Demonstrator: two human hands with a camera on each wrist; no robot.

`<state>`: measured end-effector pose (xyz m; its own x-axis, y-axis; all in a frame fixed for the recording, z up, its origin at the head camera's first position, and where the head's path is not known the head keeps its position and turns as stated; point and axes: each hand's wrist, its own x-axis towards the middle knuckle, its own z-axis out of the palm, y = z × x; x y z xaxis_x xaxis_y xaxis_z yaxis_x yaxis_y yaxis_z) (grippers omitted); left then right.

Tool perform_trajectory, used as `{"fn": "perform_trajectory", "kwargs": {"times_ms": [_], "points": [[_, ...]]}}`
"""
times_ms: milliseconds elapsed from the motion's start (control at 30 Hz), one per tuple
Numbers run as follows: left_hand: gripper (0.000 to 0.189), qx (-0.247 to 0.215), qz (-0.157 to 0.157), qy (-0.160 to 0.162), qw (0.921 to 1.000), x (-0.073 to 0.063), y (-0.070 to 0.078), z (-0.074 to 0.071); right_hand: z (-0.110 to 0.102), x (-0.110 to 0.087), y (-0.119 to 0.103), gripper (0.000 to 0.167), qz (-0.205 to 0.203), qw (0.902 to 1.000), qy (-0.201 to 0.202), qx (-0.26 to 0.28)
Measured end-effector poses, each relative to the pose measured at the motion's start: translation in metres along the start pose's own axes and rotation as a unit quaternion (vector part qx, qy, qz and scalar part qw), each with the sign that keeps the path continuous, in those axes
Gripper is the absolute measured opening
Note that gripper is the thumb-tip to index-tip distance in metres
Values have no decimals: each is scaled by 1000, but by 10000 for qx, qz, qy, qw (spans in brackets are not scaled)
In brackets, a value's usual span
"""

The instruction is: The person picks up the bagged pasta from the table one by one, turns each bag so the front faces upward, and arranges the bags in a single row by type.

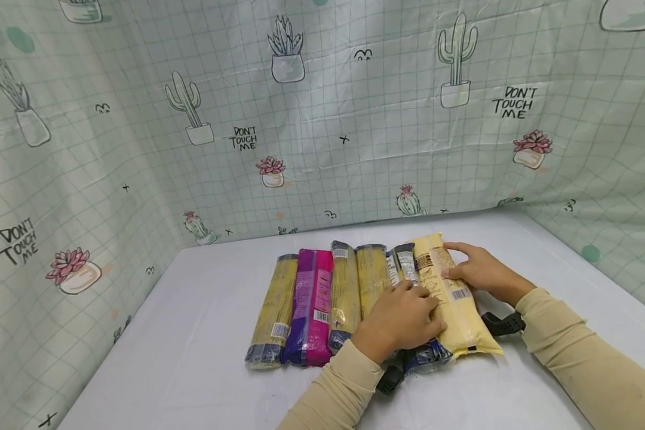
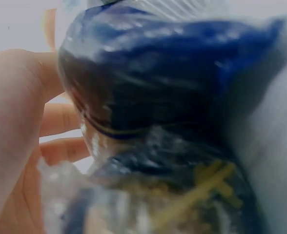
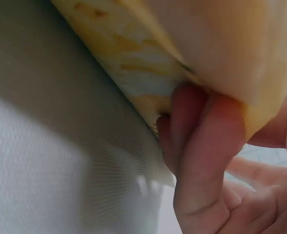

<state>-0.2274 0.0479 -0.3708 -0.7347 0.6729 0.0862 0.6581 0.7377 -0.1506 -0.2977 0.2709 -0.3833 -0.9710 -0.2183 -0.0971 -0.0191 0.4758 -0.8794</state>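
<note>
A pale yellow packet (image 1: pixel 451 298) lies at the right end of a row of packets on the table. My right hand (image 1: pixel 481 272) grips its right edge, thumb on top; in the right wrist view, curled fingers (image 3: pixel 207 151) go under the edge, which is raised off the table. My left hand (image 1: pixel 405 316) holds the neighbouring pasta packet with dark blue ends (image 1: pixel 427 356), its fingers bent over it and covering its middle. Up close in the left wrist view is a shiny dark blue packet end (image 2: pixel 153 73), somewhat blurred, with the hand beside and behind it.
To the left lie a pink and purple packet (image 1: pixel 314 310) and clear packets of yellow pasta, one at the far left (image 1: pixel 273 310) and others (image 1: pixel 346 286) (image 1: pixel 372 272) nearer the left hand. A white-covered table (image 1: pixel 193 334) meets a patterned cloth backdrop (image 1: pixel 328 161) behind.
</note>
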Motion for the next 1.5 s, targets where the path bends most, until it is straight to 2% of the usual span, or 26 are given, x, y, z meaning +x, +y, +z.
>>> {"fn": "perform_trajectory", "kwargs": {"times_ms": [300,600,967,1167,1267,1333,1433,1500], "points": [[47,58,-16,7,10000,0,-1,3,-5,0,4,67,18,9991,361,230],[69,-334,22,-26,9994,-4,-1,7,-16,0,4,64,-88,9960,847,254],[77,-907,-100,-137,9957,-3,0,7,-23,-2,-2,61,-481,9873,1127,1006],[79,-1339,-151,-157,9907,-1,3,7,-22,-8,-8,59,-653,9780,1131,1628],[75,-1745,-112,-114,9845,0,3,7,-22,-8,-8,56,-724,9750,1118,1777],[70,-2110,-65,-31,9775,1,3,6,-21,-7,-8,53,-757,9733,1099,1868],[62,-2633,5,200,9645,2,3,6,-20,-7,-8,49,-794,9685,1081,2098],[57,-3079,-45,328,9508,2,3,5,-20,-8,-8,46,-815,9625,1040,2371]]}}
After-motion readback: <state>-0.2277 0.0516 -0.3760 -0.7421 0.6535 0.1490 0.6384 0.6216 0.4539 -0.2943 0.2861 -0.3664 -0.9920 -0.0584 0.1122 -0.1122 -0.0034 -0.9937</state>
